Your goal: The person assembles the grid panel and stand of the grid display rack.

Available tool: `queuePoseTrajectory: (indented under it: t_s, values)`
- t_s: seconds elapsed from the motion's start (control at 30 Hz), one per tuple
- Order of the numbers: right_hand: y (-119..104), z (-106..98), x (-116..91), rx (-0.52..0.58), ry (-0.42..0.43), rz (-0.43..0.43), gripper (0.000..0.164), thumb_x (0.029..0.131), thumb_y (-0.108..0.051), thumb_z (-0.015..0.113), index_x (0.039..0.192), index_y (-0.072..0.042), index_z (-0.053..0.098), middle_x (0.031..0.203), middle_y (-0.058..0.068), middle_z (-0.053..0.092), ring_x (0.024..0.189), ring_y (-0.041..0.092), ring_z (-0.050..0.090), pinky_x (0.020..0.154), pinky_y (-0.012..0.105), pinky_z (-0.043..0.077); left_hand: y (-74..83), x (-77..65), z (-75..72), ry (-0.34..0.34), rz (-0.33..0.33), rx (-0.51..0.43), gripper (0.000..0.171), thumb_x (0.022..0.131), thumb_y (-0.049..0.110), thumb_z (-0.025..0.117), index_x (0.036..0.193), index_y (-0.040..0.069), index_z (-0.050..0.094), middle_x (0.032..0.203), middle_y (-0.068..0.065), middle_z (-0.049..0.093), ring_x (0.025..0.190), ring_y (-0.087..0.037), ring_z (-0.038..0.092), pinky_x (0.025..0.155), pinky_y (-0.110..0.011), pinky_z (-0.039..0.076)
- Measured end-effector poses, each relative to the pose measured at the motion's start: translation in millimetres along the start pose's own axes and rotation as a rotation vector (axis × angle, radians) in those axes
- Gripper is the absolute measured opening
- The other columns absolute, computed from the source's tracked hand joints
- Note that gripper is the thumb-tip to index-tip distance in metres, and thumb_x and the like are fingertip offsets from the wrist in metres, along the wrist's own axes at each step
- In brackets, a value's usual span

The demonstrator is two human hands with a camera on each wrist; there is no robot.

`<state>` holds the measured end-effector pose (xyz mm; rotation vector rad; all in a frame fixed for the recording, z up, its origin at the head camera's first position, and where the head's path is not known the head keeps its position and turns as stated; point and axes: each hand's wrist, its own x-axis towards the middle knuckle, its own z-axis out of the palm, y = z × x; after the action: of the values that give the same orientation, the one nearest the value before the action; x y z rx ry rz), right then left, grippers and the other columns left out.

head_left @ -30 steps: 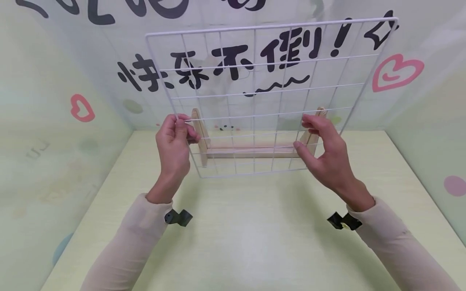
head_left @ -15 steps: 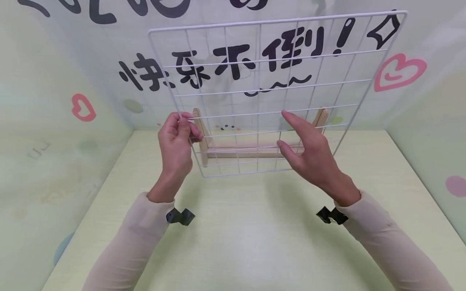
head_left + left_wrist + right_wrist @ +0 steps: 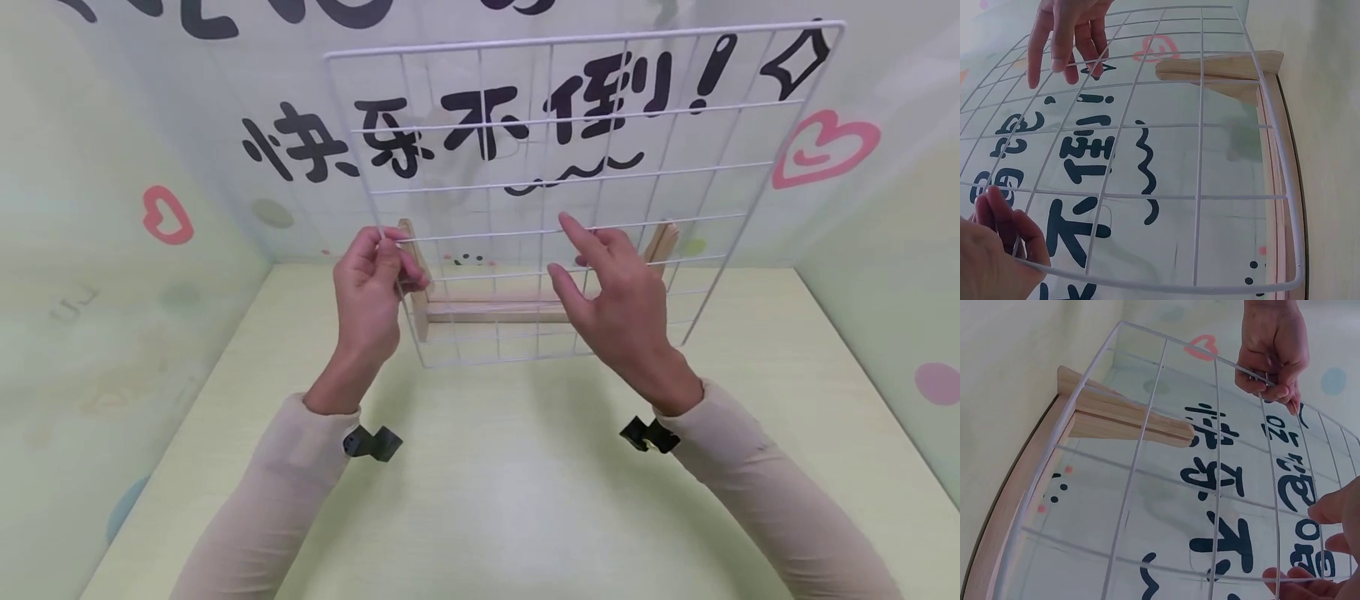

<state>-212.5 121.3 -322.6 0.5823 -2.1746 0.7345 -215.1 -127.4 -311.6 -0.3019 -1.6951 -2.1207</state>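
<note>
Far left of the left fingers, a pink heart (image 3: 153,221) marks the wall. The left hand (image 3: 367,292) has its fingers clamped on the side wire of a white wire grid (image 3: 546,180), thumb on the near side. Below these fingers, a black device (image 3: 372,443) sits at the cuff of a pale sleeve (image 3: 300,467).

The grid stands tilted between the two hands, its top rail well above all the fingers and its bottom rail below them. Just beyond the left fingers rises one upright of a wooden stand (image 3: 491,314); its base bar runs behind the grid, lower than both sets of fingers, and its other upright shows just past the right hand. Whether grid and stand touch cannot be told. On the wall above and beyond the fingers is black lettering (image 3: 487,137).

The right hand (image 3: 628,304) is at the grid, right of its middle, with thumb and index finger spread apart; whether they touch the wires is unclear. Another black device (image 3: 649,435) lies below this hand at its cuff. The pale worktop (image 3: 517,492) stretches beneath both hands. Up and right of the right fingers, a second heart (image 3: 783,171) marks the wall.
</note>
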Motion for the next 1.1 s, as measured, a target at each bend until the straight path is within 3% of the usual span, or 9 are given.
queuePoseTrajectory:
  t_s: [0.23,0.53,0.77,0.93,1.1]
  values:
    - [-11,8,2,-0.160,0.047,0.055,0.049,0.091,-0.034,0.071,0.136,-0.017,0.061,0.104,0.022,0.060,0.079,0.034,0.065,0.049,0.035,0.036,-0.2,0.1,1.0,-0.022,-0.016,-0.002,0.016,0.104,0.017,0.044,0.097,0.011,0.057,0.066,0.000,0.056,0.059,-0.013,0.058,0.061,-0.023,0.054]
    - [-13,14,10,-0.320,0.114,0.007,0.047,0.092,-0.037,0.067,0.135,-0.016,0.060,0.099,0.021,0.062,0.054,0.033,0.052,0.043,0.038,0.037,3.0,3.8,0.6,-0.020,0.015,-0.015,0.016,0.104,0.018,0.045,0.096,0.010,0.057,0.066,-0.001,0.057,0.057,-0.013,0.058,0.062,-0.024,0.056]
    - [-9,18,18,-0.313,0.185,-0.017,0.033,0.095,-0.034,0.062,0.119,-0.012,0.065,0.095,0.023,0.063,0.047,0.030,0.047,0.040,0.033,0.032,6.3,7.5,0.6,-0.044,0.013,0.003,0.015,0.105,0.018,0.045,0.100,0.008,0.056,0.068,0.000,0.057,0.060,-0.013,0.060,0.062,-0.024,0.055]
    - [-8,18,25,-0.309,0.155,0.007,0.031,0.096,-0.033,0.058,0.117,-0.011,0.065,0.095,0.023,0.062,0.045,0.029,0.046,0.039,0.033,0.030,5.3,10.6,-0.8,-0.085,-0.019,0.019,0.016,0.107,0.018,0.041,0.104,0.012,0.055,0.073,0.000,0.062,0.064,-0.013,0.066,0.062,-0.023,0.055]
    - [-6,17,31,-0.305,0.138,0.045,0.030,0.096,-0.033,0.060,0.115,-0.010,0.065,0.096,0.025,0.062,0.047,0.031,0.047,0.040,0.036,0.031,1.5,12.1,-3.3,-0.124,-0.025,0.031,0.019,0.108,0.018,0.039,0.109,0.006,0.054,0.077,0.000,0.065,0.069,-0.014,0.069,0.068,-0.026,0.056]
